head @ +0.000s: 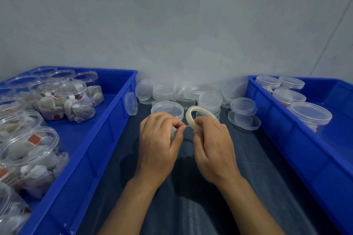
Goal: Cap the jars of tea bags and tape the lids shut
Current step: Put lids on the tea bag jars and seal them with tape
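Left bin [122, 101] is packed with open jars [76, 99] of tea bags, not one of them capped; right bin [267, 112] holds the lidded ones [310, 113]. Between them, on the dark cloth [191, 187], loose lids [210, 99] pile up by the wall. Taping looks to be the step in hand: the right hand [212, 149] grips the tape [193, 118] upright, while the left hand [158, 139] pinches the loose end at its edge. A capped jar [167, 108] sits just behind the knuckles, mostly blocked, so its contents are anyone's guess. Next, I'd say, pull a strip free and lay it over that lid's seam. The strip itself barely shows, and whether the right-bin lids carry tape can't be made out.
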